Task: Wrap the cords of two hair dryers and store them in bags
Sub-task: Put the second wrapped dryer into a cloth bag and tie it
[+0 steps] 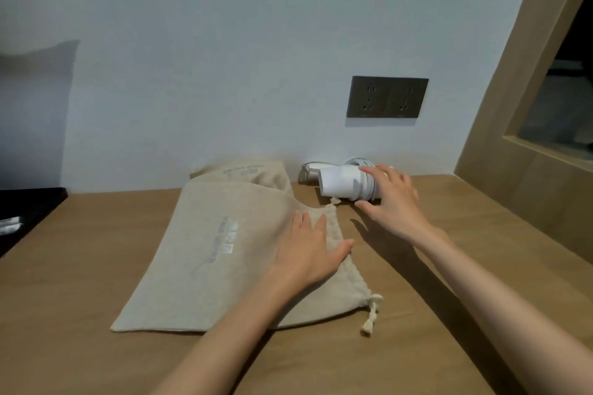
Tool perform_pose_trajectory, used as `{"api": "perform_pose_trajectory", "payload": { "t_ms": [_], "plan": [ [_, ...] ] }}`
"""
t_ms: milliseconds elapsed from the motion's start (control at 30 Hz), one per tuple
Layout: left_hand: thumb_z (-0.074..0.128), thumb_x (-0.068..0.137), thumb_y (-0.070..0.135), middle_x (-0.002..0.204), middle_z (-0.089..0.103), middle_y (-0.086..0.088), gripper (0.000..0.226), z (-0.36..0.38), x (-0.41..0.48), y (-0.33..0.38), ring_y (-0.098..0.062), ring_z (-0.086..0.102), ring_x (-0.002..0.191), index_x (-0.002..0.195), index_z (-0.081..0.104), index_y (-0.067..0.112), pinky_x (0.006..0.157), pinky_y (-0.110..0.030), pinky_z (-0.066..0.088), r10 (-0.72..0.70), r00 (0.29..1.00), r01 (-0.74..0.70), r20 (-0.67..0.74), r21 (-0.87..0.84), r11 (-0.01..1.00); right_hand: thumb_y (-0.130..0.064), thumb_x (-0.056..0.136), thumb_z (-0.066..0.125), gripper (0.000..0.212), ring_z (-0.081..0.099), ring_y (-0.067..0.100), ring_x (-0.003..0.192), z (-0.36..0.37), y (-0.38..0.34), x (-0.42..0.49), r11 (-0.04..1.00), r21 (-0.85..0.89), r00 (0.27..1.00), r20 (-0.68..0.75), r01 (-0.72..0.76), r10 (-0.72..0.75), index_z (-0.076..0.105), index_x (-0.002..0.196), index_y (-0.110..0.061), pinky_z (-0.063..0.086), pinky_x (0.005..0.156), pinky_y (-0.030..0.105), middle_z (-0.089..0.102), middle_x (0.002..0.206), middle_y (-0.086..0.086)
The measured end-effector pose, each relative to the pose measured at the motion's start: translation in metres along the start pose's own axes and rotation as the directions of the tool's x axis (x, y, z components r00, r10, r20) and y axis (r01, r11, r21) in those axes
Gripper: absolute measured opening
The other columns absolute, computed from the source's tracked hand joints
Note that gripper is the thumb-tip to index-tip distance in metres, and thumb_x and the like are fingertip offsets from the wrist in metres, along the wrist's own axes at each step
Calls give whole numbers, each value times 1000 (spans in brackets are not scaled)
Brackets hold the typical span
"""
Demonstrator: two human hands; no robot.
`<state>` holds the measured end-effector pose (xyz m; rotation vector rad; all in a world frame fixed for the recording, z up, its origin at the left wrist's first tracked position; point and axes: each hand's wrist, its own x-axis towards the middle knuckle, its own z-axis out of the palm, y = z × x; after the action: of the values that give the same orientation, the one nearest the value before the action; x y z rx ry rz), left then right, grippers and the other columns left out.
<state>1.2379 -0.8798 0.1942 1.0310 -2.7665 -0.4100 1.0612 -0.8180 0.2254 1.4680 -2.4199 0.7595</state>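
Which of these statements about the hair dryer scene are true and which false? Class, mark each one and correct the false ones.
1. The left hand lies flat on the near bag. True.
2. The right hand holds the white hair dryer, which has its cord wound round it. True.
3. A plug sits in the wall socket. False: both outlets are empty.
4. The near bag's drawstring mouth points left, away from the dryer. False: it points right, towards the dryer.
5. A second bag lies behind the near one, by the wall. True.
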Motion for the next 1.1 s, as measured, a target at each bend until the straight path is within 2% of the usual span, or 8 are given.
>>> {"api": "perform_pose_trajectory", "payload": {
  "t_ms": [167, 267, 367, 433, 533, 733, 867, 1100],
  "plan": [
    [37, 83, 74, 160, 9, -7, 90, 4, 4, -2, -21, -1, 148, 152, 16, 20, 118, -35, 7, 8, 999, -5, 32, -71, 997, -52, 76, 72, 80, 20, 32, 136, 15, 13, 36, 987, -152, 993, 109, 59, -42, 29, 142, -40, 23, 109, 62, 28, 151, 0],
    [41, 82, 72, 161, 4, -4, 91, 2, 3, -1, -18, -4, 148, 152, 13, 22, 117, -32, 4, 32, 998, -27, 61, -86, 996, -60, 71, 71, 83, 26, 33, 135, 22, 20, 54, 960, -258, 982, 179, 109, -63, 28, 140, -44, 18, 108, 67, 29, 150, -2],
    [43, 83, 70, 161, 2, 0, 90, 1, 1, 3, -16, -5, 147, 152, 11, 24, 118, -32, 2, 79, 990, -68, 112, -103, 992, -59, 71, 69, 81, 37, 31, 130, 25, 23, 63, 939, -303, 977, 181, 163, -111, 30, 140, -39, 24, 110, 57, 34, 147, 1],
    [45, 82, 69, 161, 2, 3, 89, 0, 0, 6, -14, -4, 147, 152, 11, 26, 118, -32, 3, 123, 982, -105, 141, -125, 987, -55, 71, 69, 80, 43, 29, 123, 26, 23, 64, 929, -313, 976, 151, 196, -155, 34, 139, -33, 32, 105, 46, 39, 142, 3],
    [49, 81, 66, 161, 2, 9, 87, 0, -5, 10, -9, -5, 147, 152, 13, 30, 119, -33, 5, 192, 963, -159, 191, -175, 972, -52, 67, 72, 80, 47, 27, 113, 25, 22, 61, 930, -308, 979, 100, 200, -177, 40, 136, -28, 38, 96, 38, 44, 136, 3],
    [58, 81, 53, 159, 4, 17, 82, -4, -18, 22, -1, -4, 145, 151, 18, 34, 119, -31, 6, 364, 878, -305, 310, -222, 926, -56, 63, 74, 81, 51, 26, 105, 13, 24, 45, 939, -313, 990, 66, 140, -126, 44, 131, -23, 45, 87, 36, 48, 129, 5],
    [60, 79, 45, 158, 8, 19, 79, -5, -26, 28, 1, 0, 144, 149, 24, 35, 120, -36, 10, 453, 815, -368, 363, -280, 887, -57, 64, 73, 80, 52, 24, 103, -1, 35, 25, 942, -325, 996, 40, 89, -81, 43, 131, -23, 47, 82, 35, 49, 127, 6],
    [59, 84, 42, 158, 12, 15, 72, -4, -34, 50, 0, 3, 144, 148, 26, 34, 118, -29, 5, 571, 712, -487, 408, -298, 821, -53, 64, 75, 81, 49, 23, 105, -29, 57, -21, 949, -314, 1000, -22, 0, -8, 44, 131, -20, 49, 78, 36, 50, 122, 7]
  ]
}}
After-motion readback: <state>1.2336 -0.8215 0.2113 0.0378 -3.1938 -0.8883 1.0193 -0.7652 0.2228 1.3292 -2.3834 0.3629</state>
